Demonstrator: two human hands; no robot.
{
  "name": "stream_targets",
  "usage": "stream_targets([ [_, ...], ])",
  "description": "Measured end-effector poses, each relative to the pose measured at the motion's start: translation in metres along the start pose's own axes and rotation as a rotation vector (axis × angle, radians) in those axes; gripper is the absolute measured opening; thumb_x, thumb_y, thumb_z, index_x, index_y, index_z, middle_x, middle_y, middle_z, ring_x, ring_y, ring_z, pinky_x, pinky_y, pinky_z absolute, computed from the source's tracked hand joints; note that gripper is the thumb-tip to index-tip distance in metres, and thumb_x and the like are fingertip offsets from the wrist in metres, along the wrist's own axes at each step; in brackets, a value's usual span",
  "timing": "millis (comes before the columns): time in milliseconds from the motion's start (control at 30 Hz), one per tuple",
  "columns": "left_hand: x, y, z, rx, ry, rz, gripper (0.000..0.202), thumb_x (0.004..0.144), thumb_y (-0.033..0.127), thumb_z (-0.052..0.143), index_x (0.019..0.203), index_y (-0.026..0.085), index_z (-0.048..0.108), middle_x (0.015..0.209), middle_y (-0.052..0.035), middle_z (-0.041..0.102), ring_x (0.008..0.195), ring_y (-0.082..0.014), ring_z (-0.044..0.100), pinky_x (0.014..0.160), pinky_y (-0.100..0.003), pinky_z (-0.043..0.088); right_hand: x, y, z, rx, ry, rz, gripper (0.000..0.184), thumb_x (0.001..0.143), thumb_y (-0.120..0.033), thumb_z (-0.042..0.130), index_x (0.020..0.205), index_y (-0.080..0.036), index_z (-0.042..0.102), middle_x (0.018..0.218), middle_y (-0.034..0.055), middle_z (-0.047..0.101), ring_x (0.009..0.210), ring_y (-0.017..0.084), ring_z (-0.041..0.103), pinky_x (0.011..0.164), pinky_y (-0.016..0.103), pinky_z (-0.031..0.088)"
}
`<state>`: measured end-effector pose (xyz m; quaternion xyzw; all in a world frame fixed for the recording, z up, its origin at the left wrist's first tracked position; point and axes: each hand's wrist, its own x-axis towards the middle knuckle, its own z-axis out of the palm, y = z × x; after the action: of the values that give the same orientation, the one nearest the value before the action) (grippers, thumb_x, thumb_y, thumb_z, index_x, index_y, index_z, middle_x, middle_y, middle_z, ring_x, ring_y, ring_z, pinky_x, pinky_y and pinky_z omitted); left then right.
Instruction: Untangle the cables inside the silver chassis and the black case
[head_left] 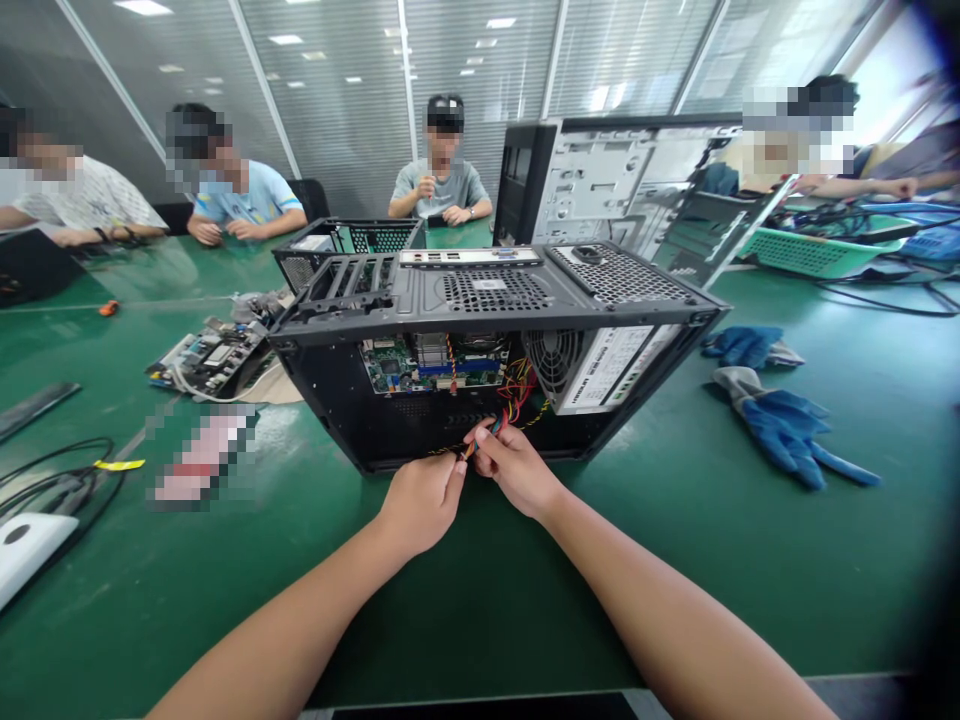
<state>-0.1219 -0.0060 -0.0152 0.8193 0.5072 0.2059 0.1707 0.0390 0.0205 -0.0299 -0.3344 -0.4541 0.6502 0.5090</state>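
An open black computer case [420,312] lies in front of me, its rear panel facing up. Inside it show a motherboard [397,372] and a power supply [611,372] with a fan grille. A bundle of coloured cables [513,400] hangs from near the power supply down to the case's lower front edge. There my left hand [424,500] pinches the cables' lower end, and my right hand [514,465] grips the same bundle just to the right. The two hands nearly touch. What sits between the left fingertips is mostly hidden.
Blue-grey work gloves [780,420] lie at right, below a green basket [817,250] of cables. A loose circuit board [214,355], a blurred-out pink item [202,455] and black cables [67,480] lie at left. Another case [600,180] stands behind. Several people sit around the table.
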Motion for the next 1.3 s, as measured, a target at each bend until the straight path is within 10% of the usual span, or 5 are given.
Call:
stream_targets([
  [333,-0.0011,-0.0008,0.0062,0.214,0.045,0.004,0.034,0.098,0.032,0.029,0.080,0.018,0.054,0.074,-0.0037,0.062,0.063,-0.0169,0.056,0.059,-0.028,0.033,-0.0016,-0.0013,0.0045,-0.015,0.097,0.024,0.033,0.078,-0.048,0.066,0.079,-0.016,0.058,0.046,-0.0090,0.035,0.043,0.007,0.029,0.044,0.024,0.017],
  [700,0.0005,-0.0068,0.0073,-0.287,-0.037,0.017,0.038,0.099,0.035,0.030,0.066,0.019,0.039,0.057,0.0037,0.042,0.052,-0.0100,0.038,0.054,-0.025,0.027,-0.0022,-0.0014,0.0020,-0.044,0.073,0.033,0.037,0.078,-0.051,0.065,0.080,-0.015,0.060,0.048,-0.0079,0.039,0.044,0.007,0.031,0.045,0.024,0.021],
  [1300,0.0012,-0.0084,0.0061,0.021,0.017,0.073,0.035,0.098,0.031,0.031,0.075,0.018,0.052,0.069,-0.0019,0.057,0.061,-0.0140,0.052,0.061,-0.026,0.037,-0.0019,0.0017,0.0061,-0.105,0.166,0.002,0.038,0.078,-0.053,0.065,0.077,-0.015,0.058,0.044,-0.0095,0.035,0.041,0.007,0.031,0.043,0.023,0.021],
])
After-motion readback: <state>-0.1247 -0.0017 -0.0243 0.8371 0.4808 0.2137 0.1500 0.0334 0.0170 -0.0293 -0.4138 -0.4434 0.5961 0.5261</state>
